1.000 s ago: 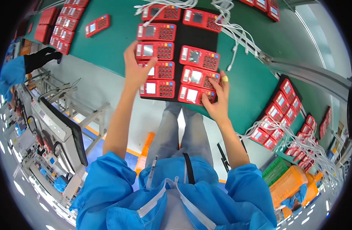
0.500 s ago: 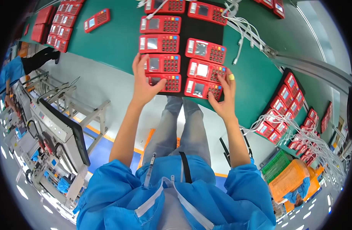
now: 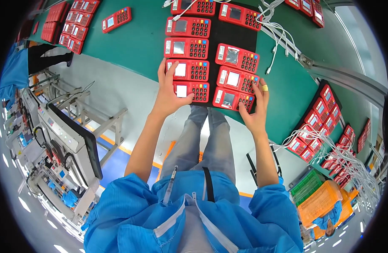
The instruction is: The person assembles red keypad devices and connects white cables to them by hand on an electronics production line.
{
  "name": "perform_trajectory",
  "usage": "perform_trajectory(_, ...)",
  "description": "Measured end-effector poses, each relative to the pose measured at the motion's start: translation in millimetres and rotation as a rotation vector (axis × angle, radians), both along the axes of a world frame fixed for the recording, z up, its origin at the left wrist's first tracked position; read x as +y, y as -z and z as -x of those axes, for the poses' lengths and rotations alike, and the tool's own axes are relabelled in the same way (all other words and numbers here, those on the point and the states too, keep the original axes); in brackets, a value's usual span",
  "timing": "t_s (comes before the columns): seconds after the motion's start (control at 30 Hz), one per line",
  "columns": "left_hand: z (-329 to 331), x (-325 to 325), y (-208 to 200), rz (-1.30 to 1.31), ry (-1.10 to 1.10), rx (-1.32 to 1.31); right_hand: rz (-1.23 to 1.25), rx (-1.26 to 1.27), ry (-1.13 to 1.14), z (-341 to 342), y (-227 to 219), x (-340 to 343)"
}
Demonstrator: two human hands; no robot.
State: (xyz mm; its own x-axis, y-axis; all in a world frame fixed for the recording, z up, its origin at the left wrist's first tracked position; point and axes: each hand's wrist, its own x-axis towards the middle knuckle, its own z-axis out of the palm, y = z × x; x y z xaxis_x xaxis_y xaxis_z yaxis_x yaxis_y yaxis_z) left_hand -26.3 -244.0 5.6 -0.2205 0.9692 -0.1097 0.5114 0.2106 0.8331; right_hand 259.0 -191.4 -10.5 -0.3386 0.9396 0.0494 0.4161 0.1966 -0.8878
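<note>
Red keypad terminals touch both half-spread hands.

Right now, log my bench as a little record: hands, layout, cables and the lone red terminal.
Left hand: thumb at nearest left terminal, fingers at second left terminal
Right hand: thumb at nearest right terminal, fingers at second right terminal
Layout: two columns of red terminals on a black mat, with a gap in the right column
Cables: white, near the mat's far end
Lone terminal: on the green table, left of the mat
</note>
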Motion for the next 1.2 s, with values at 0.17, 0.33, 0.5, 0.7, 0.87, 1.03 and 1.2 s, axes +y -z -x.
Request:
perform_trajectory(0.17, -4.9, 15.4, -0.9, -0.026, -0.167, -0.245, 0.059, 0.030, 0.005, 1.0, -1.8, -3.6)
perform_trajectory(0.33, -12.5, 32.0, -1.5, 0.039, -0.336, -0.007, 0.151, 0.229, 0.072, 6.0, 3.9, -15.2)
perform_trajectory(0.5, -10.9, 33.0, -0.8, 0.056, -0.355, 0.013, 0.209, 0.326, 0.110, 14.3, -7.5, -13.7)
perform_trajectory(0.7, -2.4, -47.5, -9.9, 0.604, -0.943, -0.542, 0.493, 0.652, 0.548, 27.2, -9.4, -9.3)
perform_trajectory(0.87, -33.8, -54.8, 0.7, 0.288, -0.815, -0.784, 0.589, 0.609, 0.538, 41.8, -2.2, -12.8)
perform_trajectory(1.03, 6.0, 11.4, -26.5, 0.041, -0.659, -0.619, 0.695, 0.813, 0.490, 70.2, -8.2, 16.7)
perform_trajectory(1.2, 94.7, 116.4, -13.2, -0.113, -0.536, -0.196, 0.728, 0.760, 0.514, 142.9, -10.2, 60.2)
